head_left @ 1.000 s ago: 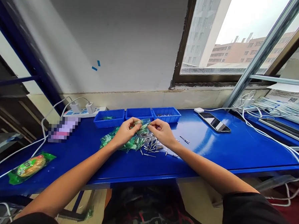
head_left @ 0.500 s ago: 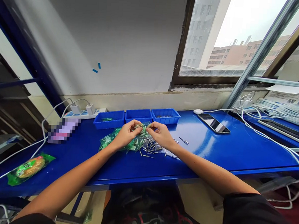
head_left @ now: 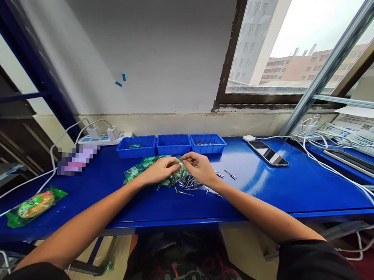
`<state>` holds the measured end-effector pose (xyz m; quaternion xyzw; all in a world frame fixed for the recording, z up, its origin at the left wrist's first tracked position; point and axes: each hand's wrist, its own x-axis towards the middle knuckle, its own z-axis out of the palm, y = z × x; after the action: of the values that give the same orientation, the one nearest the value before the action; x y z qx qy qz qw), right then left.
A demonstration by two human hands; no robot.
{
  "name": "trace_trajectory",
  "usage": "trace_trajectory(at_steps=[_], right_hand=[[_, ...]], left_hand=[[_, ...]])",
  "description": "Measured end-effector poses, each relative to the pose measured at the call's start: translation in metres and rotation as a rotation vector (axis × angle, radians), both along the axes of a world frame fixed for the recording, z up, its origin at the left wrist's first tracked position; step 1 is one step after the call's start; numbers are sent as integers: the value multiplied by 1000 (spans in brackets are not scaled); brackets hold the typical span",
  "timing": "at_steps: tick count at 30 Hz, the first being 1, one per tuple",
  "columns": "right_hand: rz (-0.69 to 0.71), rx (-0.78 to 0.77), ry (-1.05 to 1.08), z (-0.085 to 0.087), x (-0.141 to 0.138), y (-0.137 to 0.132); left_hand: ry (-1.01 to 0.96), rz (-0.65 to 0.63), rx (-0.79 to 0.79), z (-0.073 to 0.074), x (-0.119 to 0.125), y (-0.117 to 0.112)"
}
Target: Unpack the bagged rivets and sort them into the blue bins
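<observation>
Both hands have come down since a moment ago: a second back they held a small green-and-clear plastic packet lifted above the heap, and now they rest low on the heap itself, nearer the blue workbench top (head_left: 266, 190). The left hand (head_left: 162, 171) lies curled over the pile of green and clear plastic packets (head_left: 148, 169), fingers closed narrow, and the right hand (head_left: 201, 168) meets it at the fingertips, thumb and forefinger pinched on something small between them. It looks like one packet or a pin out of it, but I cannot tell which from here. My reading is that the handling has moved from the air down to the pile, so the packet in hand is being worked right where the others lie.

That pile sits mid-bench, just near of the trays, with the loose little metal pins (head_left: 189, 186) scattered at its right and near edge; a pair more lie apart to the right (head_left: 230, 175). The pins and packets are too many and too tangled to count.

Counted: three shallow blue plastic trays (head_left: 173, 144) in a row at the far edge; one dark smartphone (head_left: 268, 153) lying flat to the right; one white power strip (head_left: 105, 140) at far left with two white plugs in it; one green-wrapped bun (head_left: 34, 205) at the near left.
</observation>
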<state>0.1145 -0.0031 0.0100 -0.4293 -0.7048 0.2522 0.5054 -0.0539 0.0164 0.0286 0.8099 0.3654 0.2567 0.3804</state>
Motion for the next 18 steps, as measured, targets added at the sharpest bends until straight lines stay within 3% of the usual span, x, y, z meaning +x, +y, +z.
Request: trace_trajectory(at_steps=[7,12,18], right_hand=[[24,54,-101,0,0,-2],[85,-58,-102,-5,2,1],[127,-167,70,-3,4,9]], left_hand=[[-110,29,16,0,2,0],[-204,137,23,1,3,1],[-242,214,53,1,2,2]])
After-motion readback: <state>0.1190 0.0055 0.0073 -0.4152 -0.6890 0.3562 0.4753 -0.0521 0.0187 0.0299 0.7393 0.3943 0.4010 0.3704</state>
